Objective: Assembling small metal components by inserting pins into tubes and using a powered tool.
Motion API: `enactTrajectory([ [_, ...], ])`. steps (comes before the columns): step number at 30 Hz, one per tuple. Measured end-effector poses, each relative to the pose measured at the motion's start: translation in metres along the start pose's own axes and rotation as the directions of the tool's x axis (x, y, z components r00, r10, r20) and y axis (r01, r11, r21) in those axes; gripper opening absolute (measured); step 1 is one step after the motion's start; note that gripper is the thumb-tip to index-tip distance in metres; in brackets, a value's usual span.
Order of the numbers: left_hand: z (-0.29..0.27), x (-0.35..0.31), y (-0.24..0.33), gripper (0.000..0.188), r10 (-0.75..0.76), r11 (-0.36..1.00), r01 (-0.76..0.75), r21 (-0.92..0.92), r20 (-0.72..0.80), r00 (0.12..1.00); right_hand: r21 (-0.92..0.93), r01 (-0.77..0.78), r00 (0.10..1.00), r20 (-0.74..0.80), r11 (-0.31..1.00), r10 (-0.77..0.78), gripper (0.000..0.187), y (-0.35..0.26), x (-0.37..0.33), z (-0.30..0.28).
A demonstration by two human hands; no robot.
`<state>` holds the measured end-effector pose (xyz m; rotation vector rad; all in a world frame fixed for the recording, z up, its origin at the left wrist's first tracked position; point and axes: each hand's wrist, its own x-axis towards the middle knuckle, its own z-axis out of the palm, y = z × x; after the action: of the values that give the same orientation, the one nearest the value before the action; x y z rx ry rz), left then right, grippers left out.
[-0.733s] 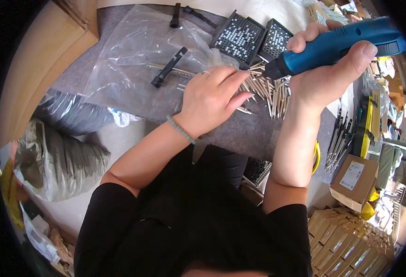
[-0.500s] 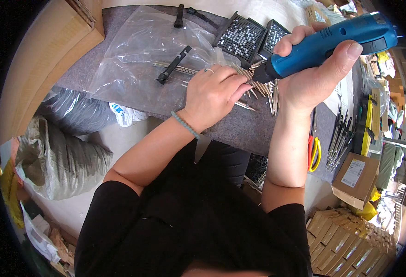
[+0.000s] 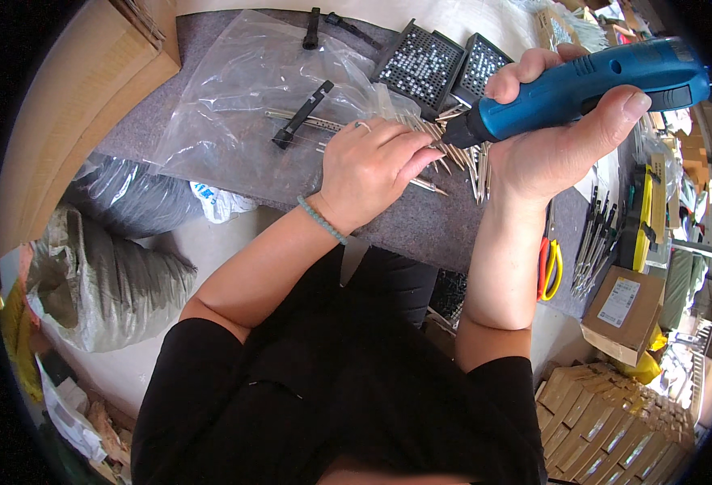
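My right hand is wrapped around a blue electric screwdriver, its black nose pointing left toward my left fingertips. My left hand is closed, thumb and forefinger pinched at the screwdriver's tip; what they hold is too small and covered to name. A thin metal rod sticks out from beneath that hand. On its other side a slim metal strip with holes lies under a black plastic piece. Several pointed metal rods lie beneath the screwdriver's nose.
Two black perforated trays with small silvery pieces stand at the back of the grey-covered table. A clear plastic bag spreads to the left. Scissors with red and yellow handles and several dark-ended rods lie right. A cardboard box sits beyond.
The screwdriver and my right hand have shifted slightly right and down at the handle end. My left hand has barely moved and keeps its pinch.
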<state>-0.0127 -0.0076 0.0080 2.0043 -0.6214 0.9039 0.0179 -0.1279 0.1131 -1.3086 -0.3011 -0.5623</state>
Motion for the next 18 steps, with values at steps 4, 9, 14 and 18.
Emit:
enactTrajectory([
  [4,-0.001,0.001,0.001,0.019,-0.009,1.0,0.01,-0.005,0.013,1.0,0.0,-0.015,1.0,0.007,1.0,0.015,0.072,-0.001,-0.001,-0.001],
  [9,-0.001,-0.001,0.0,0.019,-0.021,1.0,0.021,-0.005,0.028,0.999,-0.018,-0.008,1.0,0.025,1.0,0.008,0.073,0.0,-0.001,-0.003],
  [14,0.0,-0.002,0.0,0.02,-0.017,0.999,0.018,-0.038,0.044,0.999,0.055,-0.031,1.0,0.001,0.998,0.031,0.075,0.002,0.0,-0.007],
  [18,-0.001,0.001,0.003,0.025,-0.066,0.994,0.072,-0.077,0.076,0.995,0.105,-0.051,0.999,0.0,0.993,0.051,0.074,0.004,0.001,-0.016],
])
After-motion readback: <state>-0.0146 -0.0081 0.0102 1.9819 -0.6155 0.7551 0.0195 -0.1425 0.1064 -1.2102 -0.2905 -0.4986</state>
